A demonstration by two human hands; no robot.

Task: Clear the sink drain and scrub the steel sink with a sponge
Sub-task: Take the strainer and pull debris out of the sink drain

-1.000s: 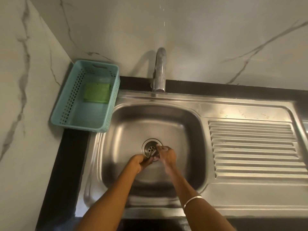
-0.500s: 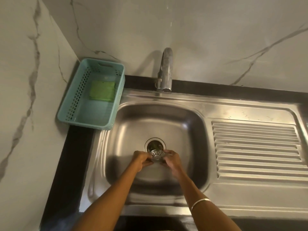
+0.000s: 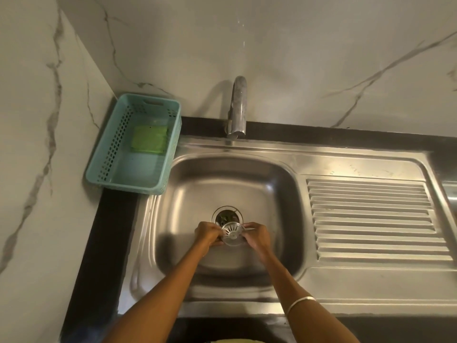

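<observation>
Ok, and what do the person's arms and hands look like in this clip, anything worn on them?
Both forearms are bare, with no sleeves or gloves in view. The left hand wears nothing that shows. The right hand is also bare, but a thin, pale, metal-looking bangle circles the right forearm. No rings or a watch can be made out.

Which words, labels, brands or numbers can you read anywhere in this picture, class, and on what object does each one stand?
None: no readable text shows anywhere.
The drain strainer, held by the left hand and right hand, shows only slots.
The teal basket, green sponge, tap and sink carry no visible lettering.
</observation>
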